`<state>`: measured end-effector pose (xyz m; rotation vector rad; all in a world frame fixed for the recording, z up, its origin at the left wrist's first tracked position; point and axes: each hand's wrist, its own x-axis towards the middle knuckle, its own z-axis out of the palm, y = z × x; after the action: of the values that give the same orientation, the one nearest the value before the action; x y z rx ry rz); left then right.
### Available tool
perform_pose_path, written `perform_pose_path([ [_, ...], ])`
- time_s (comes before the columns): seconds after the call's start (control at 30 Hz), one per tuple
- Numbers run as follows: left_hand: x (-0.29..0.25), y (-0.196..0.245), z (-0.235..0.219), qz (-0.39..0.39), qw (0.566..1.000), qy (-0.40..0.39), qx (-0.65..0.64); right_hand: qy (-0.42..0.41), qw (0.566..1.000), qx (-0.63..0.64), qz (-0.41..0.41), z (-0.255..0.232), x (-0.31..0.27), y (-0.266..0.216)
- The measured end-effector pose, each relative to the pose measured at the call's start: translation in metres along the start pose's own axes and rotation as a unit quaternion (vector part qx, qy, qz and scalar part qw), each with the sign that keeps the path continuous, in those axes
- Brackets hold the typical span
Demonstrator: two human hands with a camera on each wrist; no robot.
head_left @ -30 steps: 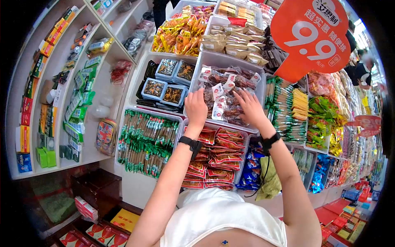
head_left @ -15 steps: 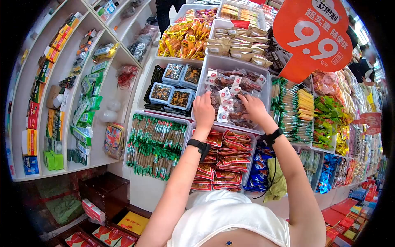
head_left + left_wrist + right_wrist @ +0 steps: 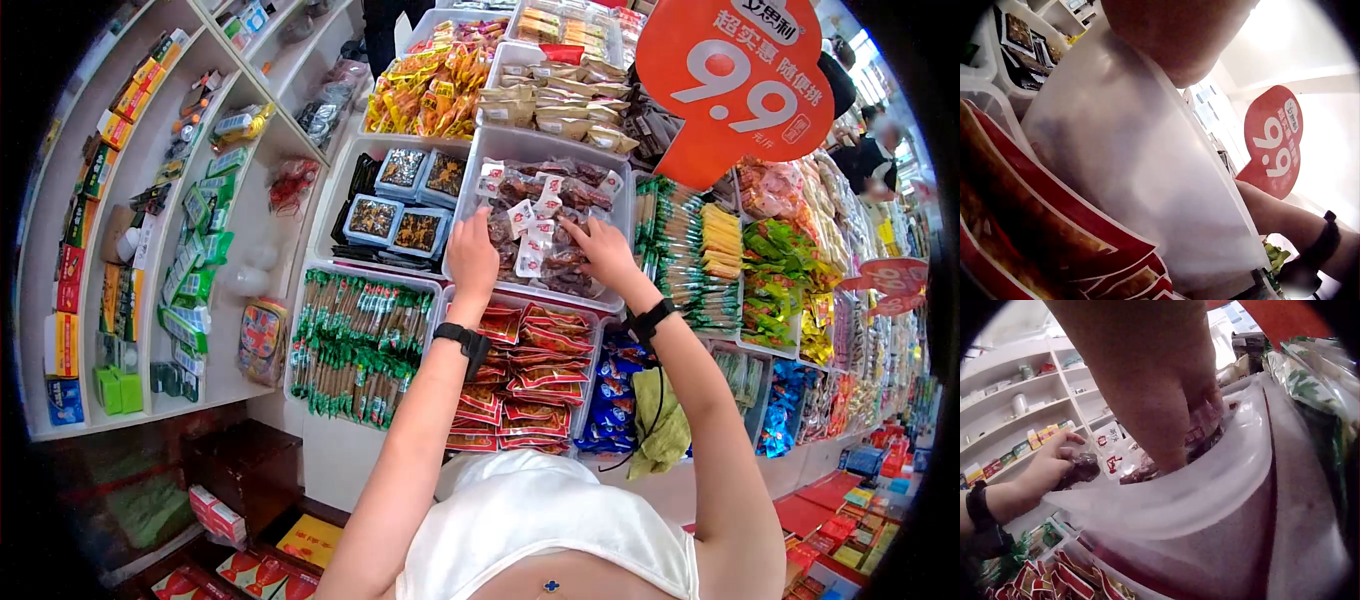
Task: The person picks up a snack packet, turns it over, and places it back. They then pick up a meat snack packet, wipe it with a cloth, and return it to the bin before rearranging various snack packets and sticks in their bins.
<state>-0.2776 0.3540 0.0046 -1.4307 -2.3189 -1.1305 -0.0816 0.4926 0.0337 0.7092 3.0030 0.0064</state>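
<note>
A translucent bin holds dark brown snack packets in clear wrap with white and red labels. My left hand reaches over its left front corner. The right wrist view shows that hand's fingers and thumb around a dark packet at the rim. My right hand reaches in from the right, its index finger extended onto the packets near the middle. From the right wrist, a packet shows between thumb and fingers; the fingertips are partly hidden, so I cannot tell if they grip it.
In front stand bins of red snack packets and green-and-brown sticks. Blue-edged trays lie left, more green packets right. A red 9.9 price sign overhangs the back right. Shelves line the left.
The head view shifts right, then back left. Both hands stay at the same bin; the right hand's fingers move slightly inward over the packets, its index finger now pointing into them.
</note>
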Motion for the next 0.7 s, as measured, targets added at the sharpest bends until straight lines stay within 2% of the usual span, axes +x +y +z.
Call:
perform_pose_path([
  [0.13,0.000,-0.001,0.002,-0.008,1.000,-0.004,0.004,0.068,0.995,-0.050,0.050,0.013,0.009,0.008],
  [0.17,0.000,-0.003,0.003,-0.012,1.000,-0.018,-0.002,0.074,0.992,-0.097,0.042,0.020,0.012,0.011],
  [0.2,-0.002,-0.006,0.007,0.009,1.000,0.008,0.008,0.097,0.991,-0.081,0.037,0.027,0.014,0.013],
  [0.3,-0.002,-0.005,0.009,-0.018,0.999,-0.034,0.007,0.027,0.996,-0.065,0.054,0.026,0.015,0.008],
  [0.33,-0.003,-0.005,0.010,-0.009,0.999,-0.031,0.013,0.045,0.996,-0.062,0.054,0.027,0.011,0.008],
  [0.4,-0.003,-0.009,0.011,0.012,0.997,-0.076,0.016,0.088,0.993,-0.053,0.049,0.032,0.010,0.005],
  [0.43,-0.005,-0.011,0.010,0.023,0.995,-0.099,0.014,0.086,0.989,-0.106,0.058,0.037,0.012,0.006],
  [0.53,-0.001,-0.010,0.012,0.057,0.988,-0.145,-0.005,0.069,0.990,-0.083,0.089,0.035,0.015,0.001],
  [0.6,-0.001,-0.013,0.012,0.074,0.984,-0.157,-0.025,0.070,0.987,-0.111,0.089,0.046,0.017,0.007],
  [0.63,0.000,-0.014,0.012,0.068,0.976,-0.207,0.002,0.057,0.991,-0.085,0.087,0.038,0.015,0.004],
  [0.7,0.004,-0.013,0.012,0.042,0.964,-0.262,-0.021,0.033,0.995,-0.034,0.085,0.024,0.012,0.000],
])
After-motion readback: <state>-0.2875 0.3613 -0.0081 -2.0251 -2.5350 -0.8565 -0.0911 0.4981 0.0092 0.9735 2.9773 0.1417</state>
